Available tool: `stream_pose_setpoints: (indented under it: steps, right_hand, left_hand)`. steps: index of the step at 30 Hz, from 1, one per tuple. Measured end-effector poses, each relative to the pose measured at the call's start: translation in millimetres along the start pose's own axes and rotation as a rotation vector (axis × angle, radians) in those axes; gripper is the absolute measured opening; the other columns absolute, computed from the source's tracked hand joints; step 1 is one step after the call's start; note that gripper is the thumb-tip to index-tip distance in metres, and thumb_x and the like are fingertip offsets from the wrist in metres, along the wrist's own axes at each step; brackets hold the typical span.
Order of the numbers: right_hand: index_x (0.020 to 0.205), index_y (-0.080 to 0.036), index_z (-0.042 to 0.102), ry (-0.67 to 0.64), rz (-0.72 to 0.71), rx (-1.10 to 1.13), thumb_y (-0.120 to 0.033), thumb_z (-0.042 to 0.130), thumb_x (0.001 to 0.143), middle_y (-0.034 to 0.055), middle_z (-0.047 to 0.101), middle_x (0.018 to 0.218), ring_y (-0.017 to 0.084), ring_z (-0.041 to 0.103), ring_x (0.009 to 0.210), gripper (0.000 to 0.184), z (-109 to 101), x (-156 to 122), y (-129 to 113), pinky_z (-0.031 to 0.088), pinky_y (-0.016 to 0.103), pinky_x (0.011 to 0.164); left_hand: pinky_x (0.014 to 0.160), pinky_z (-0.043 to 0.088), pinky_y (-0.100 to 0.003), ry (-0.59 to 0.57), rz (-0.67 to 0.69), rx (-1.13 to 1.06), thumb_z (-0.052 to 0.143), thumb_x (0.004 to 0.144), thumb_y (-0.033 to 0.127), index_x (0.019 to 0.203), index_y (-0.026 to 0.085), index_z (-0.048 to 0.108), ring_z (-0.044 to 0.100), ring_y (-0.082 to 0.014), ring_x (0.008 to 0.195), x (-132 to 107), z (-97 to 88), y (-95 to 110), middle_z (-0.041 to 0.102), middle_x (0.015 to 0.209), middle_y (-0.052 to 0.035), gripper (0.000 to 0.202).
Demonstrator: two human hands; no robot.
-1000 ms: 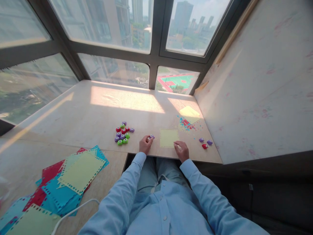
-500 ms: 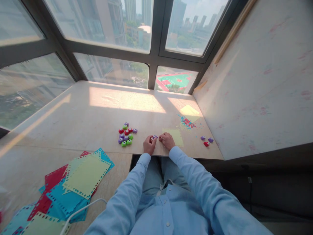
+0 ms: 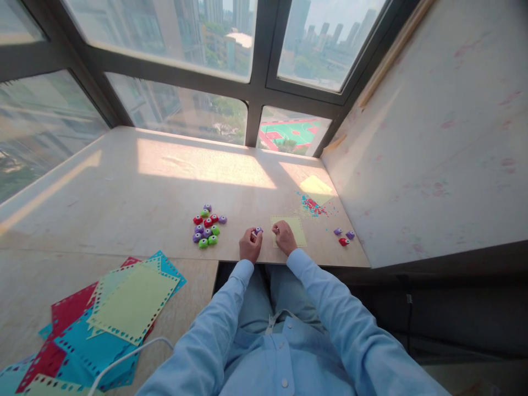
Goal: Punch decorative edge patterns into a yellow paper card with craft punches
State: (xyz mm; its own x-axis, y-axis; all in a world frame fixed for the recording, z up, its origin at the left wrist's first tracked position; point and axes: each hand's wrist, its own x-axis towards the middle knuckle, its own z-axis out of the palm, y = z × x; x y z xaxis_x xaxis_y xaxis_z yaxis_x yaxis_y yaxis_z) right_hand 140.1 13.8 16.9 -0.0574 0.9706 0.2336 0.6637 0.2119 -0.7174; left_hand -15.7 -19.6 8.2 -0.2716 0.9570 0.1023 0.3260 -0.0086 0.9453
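Observation:
A small purple craft punch (image 3: pixel 258 230) with a white, eye-like button is pinched in the fingertips of my left hand (image 3: pixel 249 246), just above the table's front edge. My right hand (image 3: pixel 285 237) is closed, thumb and fingertips together, over the left part of a pale yellow sheet (image 3: pixel 299 230) with holes punched along its edges. Whatever those right fingers hold, if anything, is too small to make out. A gap separates the two hands. Left of them sits a cluster of purple, green and red craft punches (image 3: pixel 208 222).
Red and blue paper bits (image 3: pixel 313 206) lie scattered before another yellow sheet (image 3: pixel 317 187). Three punches (image 3: pixel 344 241) sit by the right wall. Punched coloured sheets (image 3: pixel 136 300) overlap at the left, with a white cable (image 3: pixel 132 352) across them. Windows (image 3: pixel 173 110) border the back.
My right hand has drawn away to the right from the punch in my left hand, widening the gap. The whole view has shifted slightly.

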Motion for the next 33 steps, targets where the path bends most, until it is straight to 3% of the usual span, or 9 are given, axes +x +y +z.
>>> stream_pose_setpoints:
  steps: [4, 7, 12, 15, 22, 33]
  right_hand:
    - [0.079, -0.021, 0.05, 0.138, 0.169, 0.256, -0.031, 0.047, 0.086, 0.0021, 0.059, 0.074, 0.017, 0.058, 0.069, 0.012, -24.3, 10.0, 24.9, 0.046, 0.031, 0.065]
    - [0.077, -0.022, 0.046, 0.232, 0.293, 0.456, -0.041, 0.05, 0.084, 0.0032, 0.063, 0.079, 0.015, 0.062, 0.064, 0.021, -54.0, 22.4, 47.7, 0.045, 0.026, 0.052]
    - [0.071, -0.022, 0.05, 0.354, 0.45, 0.709, -0.038, 0.07, 0.072, 0.0003, 0.062, 0.064, 0.013, 0.062, 0.059, 0.026, -108.8, 36.4, 80.5, 0.047, 0.023, 0.049]
    - [0.069, -0.02, 0.056, 0.38, 0.529, 0.806, -0.031, 0.079, 0.062, -0.0013, 0.062, 0.058, 0.012, 0.06, 0.053, 0.027, -130.0, 38.2, 94.6, 0.045, 0.021, 0.045]
    - [0.073, -0.019, 0.06, 0.402, 0.63, 0.901, -0.02, 0.082, 0.057, -0.0014, 0.07, 0.064, 0.011, 0.064, 0.052, 0.027, -144.0, 38.8, 111.3, 0.044, 0.017, 0.041]
    - [0.087, -0.02, 0.06, 0.418, 0.634, 0.932, -0.034, 0.078, 0.064, -0.0006, 0.071, 0.061, 0.014, 0.067, 0.051, 0.033, -148.3, 46.1, 111.6, 0.043, 0.017, 0.039]
  left_hand:
    - [0.056, 0.038, -0.023, 0.004, 0.01, 0.013, 0.056, 0.083, 0.043, 0.095, 0.016, 0.066, 0.047, -0.0118, 0.052, -0.9, -0.6, 1.7, 0.047, 0.054, 0.005, 0.031]
    - [0.056, 0.038, -0.023, 0.023, 0.017, 0.019, 0.057, 0.083, 0.043, 0.094, 0.016, 0.066, 0.046, -0.0119, 0.052, -0.7, -0.2, 2.2, 0.046, 0.054, 0.0048, 0.031]
    - [0.054, 0.038, -0.023, 0.102, 0.006, 0.004, 0.057, 0.082, 0.044, 0.093, 0.016, 0.066, 0.045, -0.0113, 0.05, 1.3, 2.3, 1.2, 0.045, 0.052, 0.0061, 0.032]
    - [0.054, 0.038, -0.023, 0.124, 0.023, 0.017, 0.058, 0.081, 0.045, 0.092, 0.016, 0.066, 0.045, -0.0109, 0.048, 2.1, 3.8, 0.4, 0.045, 0.051, 0.0068, 0.032]
    - [0.055, 0.04, -0.024, 0.14, 0.053, 0.084, 0.058, 0.08, 0.045, 0.093, 0.016, 0.066, 0.047, -0.0117, 0.048, 2.1, 5.4, -0.4, 0.046, 0.051, 0.0063, 0.032]
    - [0.055, 0.042, -0.024, 0.156, 0.08, 0.137, 0.059, 0.08, 0.043, 0.094, 0.016, 0.067, 0.049, -0.0114, 0.048, 0.6, 5.4, 0.3, 0.048, 0.052, 0.0062, 0.031]
